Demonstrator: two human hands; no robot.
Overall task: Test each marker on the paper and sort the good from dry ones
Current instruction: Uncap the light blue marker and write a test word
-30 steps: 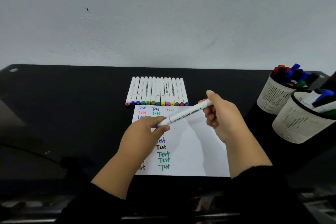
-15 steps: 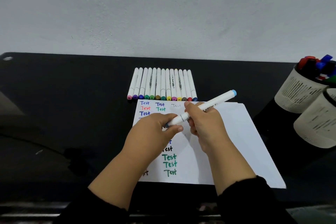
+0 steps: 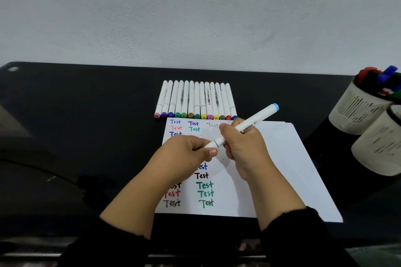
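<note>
a view from above and behind two bare hands, with black sleeves at the bottom of the frame, over a glossy black table (image 3: pixel 86 115) set against a pale grey wall (image 3: pixel 195 11).

in the middle of the frame both hands hold one white marker (image 3: pixel 243 129) above a white sheet of paper (image 3: pixel 282 158). the marker slants from lower left to upper right, and its light blue end (image 3: pixel 275 106) points to the upper right. the left hand (image 3: pixel 186 156) pinches the lower left end of the marker, the cap end, between thumb and curled fingers. the right hand (image 3: pixel 243 154) wraps its fingers and thumb around the barrel just beside the left hand; the two hands nearly touch.

the paper lies flat on the table under the hands, reaching to the lower right. the word "test" is written on its left part many times in columns, in blue, red, green and black, with one very faint grey one near the top.

just above the paper's top edge, a tidy row of white markers (image 3: pixel 195 99) lies side by side on the table, coloured ends toward the paper.

at the right edge of the frame stand two pale slotted pen cups. the upper cup (image 3: pixel 358 110) holds markers with red, blue and black caps. the lower cup (image 3: pixel 377 147) is partly cut off by the edge of the frame.
</note>
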